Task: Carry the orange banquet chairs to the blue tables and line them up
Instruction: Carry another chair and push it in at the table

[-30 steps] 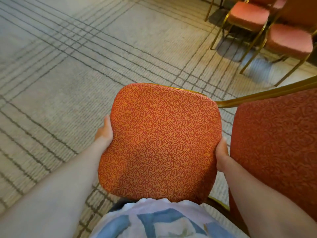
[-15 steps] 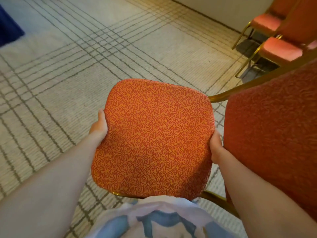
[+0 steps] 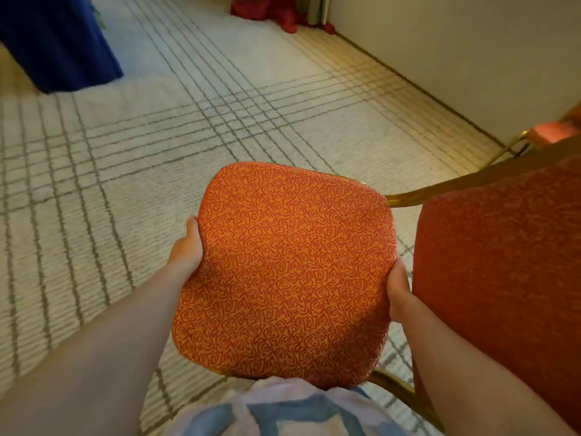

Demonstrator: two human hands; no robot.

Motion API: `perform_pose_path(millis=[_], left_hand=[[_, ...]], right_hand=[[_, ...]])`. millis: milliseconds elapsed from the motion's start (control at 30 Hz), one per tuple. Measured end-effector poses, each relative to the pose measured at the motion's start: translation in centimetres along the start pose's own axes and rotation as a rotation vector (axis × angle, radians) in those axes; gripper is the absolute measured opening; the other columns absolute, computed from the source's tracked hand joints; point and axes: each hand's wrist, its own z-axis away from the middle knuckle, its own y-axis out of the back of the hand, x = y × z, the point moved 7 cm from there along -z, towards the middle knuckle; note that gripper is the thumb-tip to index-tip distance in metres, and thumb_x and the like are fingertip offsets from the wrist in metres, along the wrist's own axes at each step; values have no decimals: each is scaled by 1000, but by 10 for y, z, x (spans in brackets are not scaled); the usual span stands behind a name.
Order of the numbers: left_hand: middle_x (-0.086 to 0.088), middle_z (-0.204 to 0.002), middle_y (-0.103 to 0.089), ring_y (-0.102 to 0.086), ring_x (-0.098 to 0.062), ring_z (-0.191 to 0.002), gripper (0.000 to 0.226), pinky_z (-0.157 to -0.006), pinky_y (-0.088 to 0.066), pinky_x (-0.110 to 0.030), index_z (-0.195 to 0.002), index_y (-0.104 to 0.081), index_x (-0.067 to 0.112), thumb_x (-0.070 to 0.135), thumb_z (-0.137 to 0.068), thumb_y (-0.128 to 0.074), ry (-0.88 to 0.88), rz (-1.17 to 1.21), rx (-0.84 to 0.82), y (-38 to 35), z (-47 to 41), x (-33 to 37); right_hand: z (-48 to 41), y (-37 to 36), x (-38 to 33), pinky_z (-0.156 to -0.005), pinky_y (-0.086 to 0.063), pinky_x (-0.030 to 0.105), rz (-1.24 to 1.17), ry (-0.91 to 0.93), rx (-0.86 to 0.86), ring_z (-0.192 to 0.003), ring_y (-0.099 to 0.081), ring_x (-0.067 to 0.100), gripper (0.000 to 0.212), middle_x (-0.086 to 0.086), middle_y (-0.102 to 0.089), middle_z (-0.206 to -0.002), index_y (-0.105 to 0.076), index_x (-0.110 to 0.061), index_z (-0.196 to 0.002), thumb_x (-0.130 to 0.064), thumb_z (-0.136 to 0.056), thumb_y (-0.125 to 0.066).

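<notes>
I hold an orange banquet chair [image 3: 283, 272] off the carpet, tipped on its side in front of my body. Its swirl-patterned pad faces up at me, and its darker orange padded part [image 3: 503, 262] rises at the right on a gold frame. My left hand [image 3: 187, 247] grips the pad's left edge. My right hand [image 3: 397, 291] grips its right edge. A blue table skirt [image 3: 59, 42] hangs at the far left. Another orange chair [image 3: 553, 132] pokes in at the right edge.
Pale carpet with a dark grid of lines [image 3: 220, 121] stretches ahead. A cream wall [image 3: 456, 48] runs along the right. Red fabric [image 3: 267, 9] lies heaped at the far end by the wall.
My view has swung left while I carry the chair: the chairs at the right have slid nearly out of sight, and the blue table skirt has come into view at the far left.
</notes>
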Motion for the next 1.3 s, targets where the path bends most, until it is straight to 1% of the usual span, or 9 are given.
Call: perform_pose_path(millis=[133,300,400,500,667,767,900,1100,1300], left_hand=[[-27,-143,-42,-41,-38,-131,90,-110,-29,-41,-137,-46,-3,68,-93,-13,49,32,32,-15,-25,36],[-26,-144,-42,-41,-37,-132,92,-110,-28,-40,-138,-45,-3,70,-92,-11,80,40,93,-8,-68,81],[-25,-144,-42,-41,-38,-132,92,-110,-28,-40,-137,-45,-3,69,-93,-12,93,12,109,-3,-102,107],[-26,-141,-44,-42,-38,-131,91,-109,-30,-39,-136,-46,-5,68,-94,-13,118,4,112,0,-137,126],[-26,-142,-45,-43,-38,-130,88,-107,-31,-39,-136,-47,-4,66,-95,-13,159,21,100,16,-216,169],[-24,-142,-44,-43,-38,-130,89,-108,-31,-40,-137,-47,-1,69,-93,-12,168,46,90,36,-268,204],[-25,-141,-45,-43,-38,-130,89,-107,-31,-40,-135,-50,-2,67,-94,-12,137,57,114,69,-334,251],[-25,-140,-47,-45,-38,-128,90,-106,-32,-40,-135,-52,2,70,-92,-10,122,106,139,109,-410,305],[-25,-139,-48,-46,-38,-127,92,-105,-33,-41,-134,-52,2,72,-91,-9,180,127,153,128,-486,338]], right_hand=[[-56,-16,-50,-97,-43,43,48,12,-27,-107,-54,29,65,15,-58,-132,-52,-18,-137,-52,-101,-9],[-114,-61,-95,-102,-43,47,119,-36,-57,-121,-52,35,67,13,-57,-132,-51,-16,-138,-54,-102,-9],[-146,-90,-113,-103,-43,49,129,-77,-75,-114,-54,32,67,11,-58,-128,-54,-17,-133,-55,-101,-9],[-179,-120,-126,-105,-41,54,141,-121,-87,-118,-54,34,71,14,-58,-132,-54,-18,-135,-60,-97,-10],[-230,-195,-173,-97,-41,48,191,-106,-59,-125,-49,36,67,11,-55,-131,-50,-16,-139,-54,-101,-9],[-256,-249,-203,-103,-39,51,202,-107,-74,-128,-46,36,69,13,-51,-139,-46,-17,-142,-55,-100,-8],[-289,-321,-252,-107,-38,52,176,-51,-95,-128,-46,36,68,16,-50,-142,-46,-18,-143,-53,-101,-7],[-323,-412,-328,-100,-40,48,214,19,-115,-121,-50,33,64,15,-53,-138,-50,-19,-139,-50,-101,-9],[-364,-489,-381,-100,-38,49,279,22,-131,-129,-45,36,64,16,-50,-141,-47,-18,-141,-49,-102,-7]])
